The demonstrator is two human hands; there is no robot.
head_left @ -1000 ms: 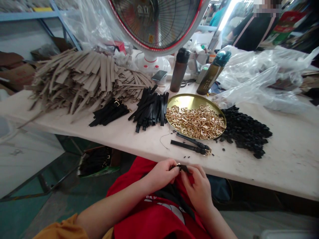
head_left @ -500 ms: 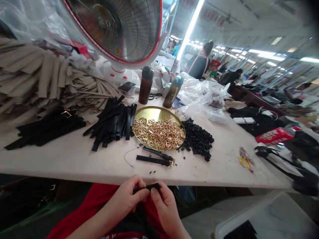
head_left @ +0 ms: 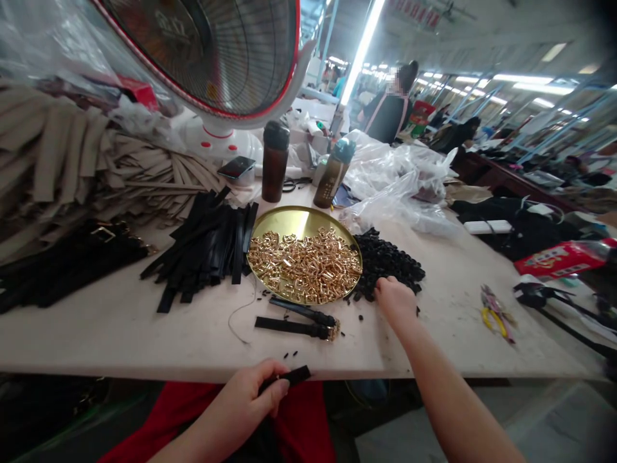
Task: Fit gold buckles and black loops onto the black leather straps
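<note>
Near the table's front edge, my left hand (head_left: 263,389) is closed around a black strap (head_left: 299,375), one end of which sticks out to the right. The rest of that strap is hidden by the hand. My right hand (head_left: 396,300) reaches over the front of a heap of small black loops (head_left: 388,260). Its fingers are bent and pressed together at the loops; what they pinch is hidden. Left of the heap is a round gold tray (head_left: 308,218) of gold-coloured buckles (head_left: 308,263). In front of it lie two black straps with buckles (head_left: 292,326).
Black straps (head_left: 202,241) are piled left of the tray, with buckled straps (head_left: 72,263) farther left. Behind stand a fan (head_left: 207,58), a dark bottle (head_left: 276,164) and a second bottle (head_left: 332,173). Yellow-handled pliers (head_left: 495,315) lie at right. A person (head_left: 389,112) is in the background.
My right hand has left the strap and moved forward and right to the black loops. My left hand still holds the strap. The camera view has shifted slightly.
</note>
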